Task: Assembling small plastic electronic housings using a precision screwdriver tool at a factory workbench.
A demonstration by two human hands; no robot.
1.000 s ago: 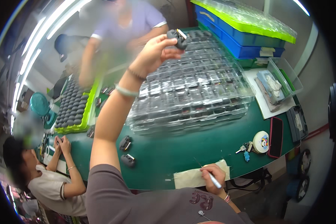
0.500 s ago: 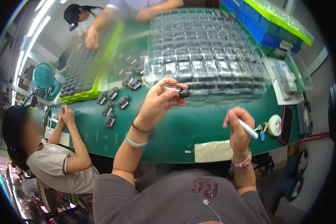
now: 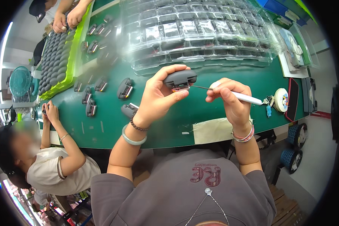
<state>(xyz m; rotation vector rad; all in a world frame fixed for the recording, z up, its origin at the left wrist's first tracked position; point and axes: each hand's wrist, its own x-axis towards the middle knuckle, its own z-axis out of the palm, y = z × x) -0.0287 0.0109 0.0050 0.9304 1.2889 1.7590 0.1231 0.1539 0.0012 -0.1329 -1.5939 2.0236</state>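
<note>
Closed around the underside of a dark grey rounded electronic device (image 3: 180, 77) is my left hand (image 3: 157, 98). The device's side faces right and down, with small parts showing in an opening, one of them red. My right hand (image 3: 235, 105) grips a white-handled tool (image 3: 248, 98) with a thin metal shaft, held like a pen. The tip of its shaft reaches the right end of the device's opening; I cannot tell whether it touches. Just left of my left wrist, a similar device (image 3: 129, 110) lies on the green table (image 3: 154, 133).
Stacked clear plastic trays (image 3: 199, 41) with dark devices fill the far side. Several loose devices (image 3: 90, 107) lie at the left, beside a lime-green tray (image 3: 69, 71) of grey rounded pieces. A co-worker's hands (image 3: 66, 20) work above it. A phone (image 3: 292, 98) and round case (image 3: 281, 100) sit at right.
My right hand has moved up and left, bringing the tool to the device. The device has been turned, showing its grey shell on top. The view has shifted.
</note>
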